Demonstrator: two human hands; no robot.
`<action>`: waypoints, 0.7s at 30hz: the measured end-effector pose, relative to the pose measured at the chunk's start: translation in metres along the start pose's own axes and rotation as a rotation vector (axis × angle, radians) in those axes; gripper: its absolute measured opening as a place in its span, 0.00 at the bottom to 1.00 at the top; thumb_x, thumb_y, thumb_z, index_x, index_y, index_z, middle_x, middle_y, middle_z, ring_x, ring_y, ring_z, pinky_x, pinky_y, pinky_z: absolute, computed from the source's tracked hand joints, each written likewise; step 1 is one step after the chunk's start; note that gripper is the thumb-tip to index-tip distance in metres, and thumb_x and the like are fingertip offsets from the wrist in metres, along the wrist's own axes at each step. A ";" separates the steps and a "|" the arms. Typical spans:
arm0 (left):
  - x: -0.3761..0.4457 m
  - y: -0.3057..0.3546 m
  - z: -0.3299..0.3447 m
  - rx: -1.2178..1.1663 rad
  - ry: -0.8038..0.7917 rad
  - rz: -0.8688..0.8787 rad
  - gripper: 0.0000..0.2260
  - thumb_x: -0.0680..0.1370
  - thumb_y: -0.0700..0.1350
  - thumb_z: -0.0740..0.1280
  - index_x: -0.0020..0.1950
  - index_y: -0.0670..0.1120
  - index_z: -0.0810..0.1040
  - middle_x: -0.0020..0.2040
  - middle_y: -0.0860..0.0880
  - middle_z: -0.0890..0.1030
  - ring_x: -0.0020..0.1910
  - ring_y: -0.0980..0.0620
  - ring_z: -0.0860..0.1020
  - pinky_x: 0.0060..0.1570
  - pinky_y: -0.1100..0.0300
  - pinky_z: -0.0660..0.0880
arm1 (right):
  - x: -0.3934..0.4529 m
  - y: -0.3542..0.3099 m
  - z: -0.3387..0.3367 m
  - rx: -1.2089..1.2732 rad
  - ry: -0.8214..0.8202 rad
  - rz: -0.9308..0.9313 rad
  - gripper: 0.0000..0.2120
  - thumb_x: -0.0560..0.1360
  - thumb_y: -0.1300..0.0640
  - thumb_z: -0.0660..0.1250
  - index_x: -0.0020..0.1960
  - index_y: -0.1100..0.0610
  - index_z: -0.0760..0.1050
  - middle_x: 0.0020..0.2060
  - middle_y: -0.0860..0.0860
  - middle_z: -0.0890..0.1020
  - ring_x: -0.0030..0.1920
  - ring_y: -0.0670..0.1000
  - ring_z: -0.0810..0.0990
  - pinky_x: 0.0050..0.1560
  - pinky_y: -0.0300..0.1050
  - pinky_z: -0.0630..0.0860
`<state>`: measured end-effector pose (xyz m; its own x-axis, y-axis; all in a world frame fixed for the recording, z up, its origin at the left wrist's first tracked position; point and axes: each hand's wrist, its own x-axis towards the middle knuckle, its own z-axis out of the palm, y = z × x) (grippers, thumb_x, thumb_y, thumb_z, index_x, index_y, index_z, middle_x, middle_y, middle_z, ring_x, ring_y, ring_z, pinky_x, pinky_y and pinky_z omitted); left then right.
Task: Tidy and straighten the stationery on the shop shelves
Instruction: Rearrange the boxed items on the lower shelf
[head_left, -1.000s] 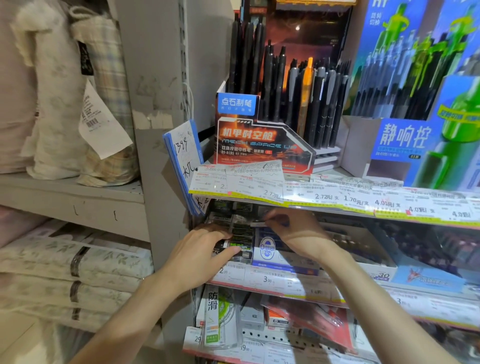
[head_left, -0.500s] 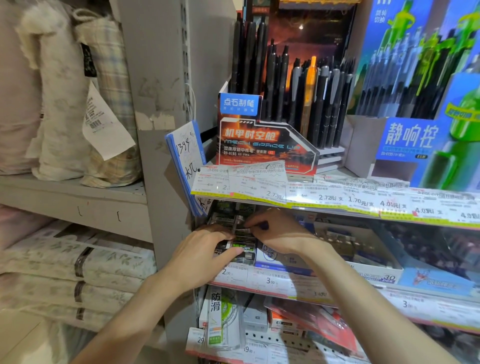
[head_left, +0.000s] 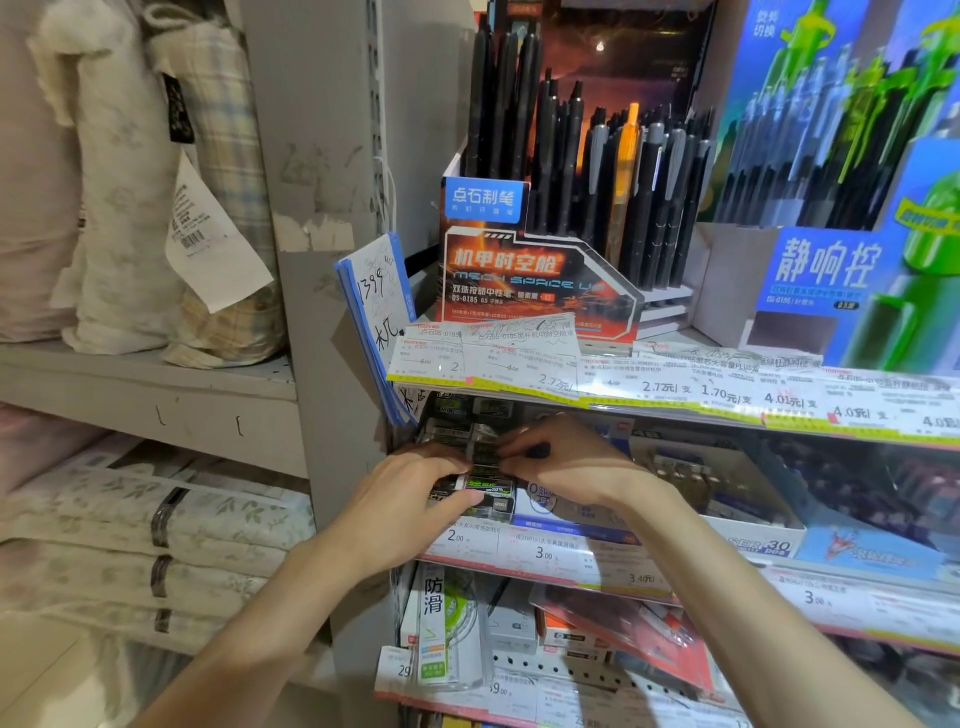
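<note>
Small black-and-green packs on the middle shelf, at its left end, both hands on them.

The left hand curls round the front packs from the left, thumb across the front one; the right hand pinches a pack at the top of the row. A blue-and-white box sits just right of the packs. Black pens stand in a display on the shelf above.

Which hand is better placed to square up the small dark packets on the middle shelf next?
Probably the right hand: its fingertips already pinch the upper small dark packets. The left hand grips the stack's front edge and looks better suited to bracing.
</note>
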<state>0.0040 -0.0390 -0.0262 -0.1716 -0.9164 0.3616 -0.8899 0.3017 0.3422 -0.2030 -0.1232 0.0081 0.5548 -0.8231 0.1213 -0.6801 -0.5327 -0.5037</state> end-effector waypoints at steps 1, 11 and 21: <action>0.000 0.000 0.000 0.000 -0.001 -0.004 0.23 0.78 0.64 0.62 0.65 0.51 0.79 0.64 0.56 0.80 0.63 0.55 0.77 0.63 0.58 0.72 | 0.000 0.000 0.001 0.000 0.009 0.003 0.13 0.77 0.50 0.69 0.59 0.50 0.84 0.64 0.44 0.80 0.64 0.44 0.76 0.69 0.46 0.71; -0.008 0.008 0.000 -0.046 0.071 -0.035 0.20 0.79 0.59 0.64 0.68 0.54 0.76 0.62 0.53 0.79 0.61 0.53 0.74 0.60 0.60 0.70 | -0.019 -0.003 0.015 0.048 0.214 0.032 0.15 0.77 0.45 0.66 0.63 0.44 0.78 0.60 0.45 0.81 0.59 0.48 0.80 0.61 0.51 0.77; -0.019 0.014 0.010 -0.263 0.227 0.059 0.12 0.78 0.51 0.69 0.60 0.53 0.81 0.52 0.56 0.76 0.57 0.56 0.72 0.57 0.60 0.70 | -0.085 -0.009 0.024 -0.144 0.582 0.091 0.11 0.77 0.52 0.67 0.59 0.52 0.81 0.53 0.49 0.84 0.54 0.51 0.81 0.53 0.43 0.74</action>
<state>-0.0090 -0.0205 -0.0369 -0.0953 -0.8223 0.5610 -0.7367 0.4373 0.5158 -0.2323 -0.0439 -0.0187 0.1659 -0.8172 0.5520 -0.7928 -0.4434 -0.4181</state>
